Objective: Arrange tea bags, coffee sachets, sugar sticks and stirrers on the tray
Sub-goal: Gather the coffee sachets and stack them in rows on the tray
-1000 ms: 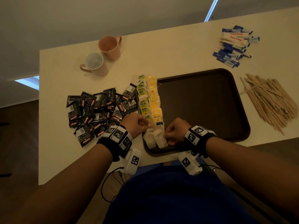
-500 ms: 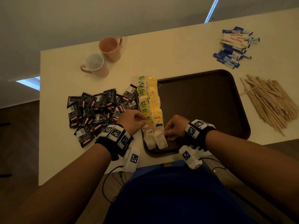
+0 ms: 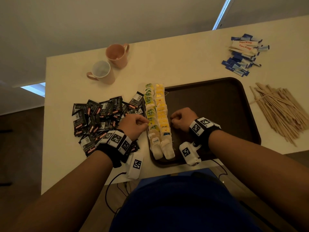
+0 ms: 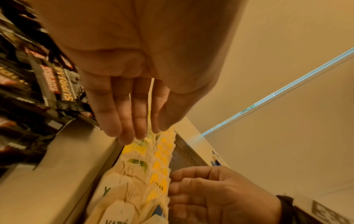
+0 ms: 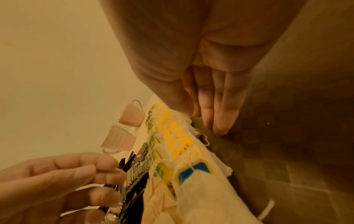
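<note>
Two rows of tea bags (image 3: pixel 157 118), green tags left and yellow tags right, run along the left edge of the dark brown tray (image 3: pixel 209 101). My left hand (image 3: pixel 142 124) presses its fingertips (image 4: pixel 132 128) against the left side of the rows about halfway up. Opposite it, my right hand (image 3: pixel 174 118) touches the yellow row, its fingertips (image 5: pixel 220 118) resting on the tray floor. Neither hand holds anything that I can see. The wrist views show the tea bags (image 4: pixel 134 181) (image 5: pixel 178 136) between both hands.
Black coffee sachets (image 3: pixel 100 116) lie heaped left of the tray, under my left wrist. Sugar sticks (image 3: pixel 242 54) sit far right and wooden stirrers (image 3: pixel 280 111) right of the tray. Two pink mugs (image 3: pixel 117 55) (image 3: pixel 102 72) stand at the far left.
Both hands have slid away from me along the tea-bag rows, from the near end to about the middle. The near tea bags now lie uncovered.
</note>
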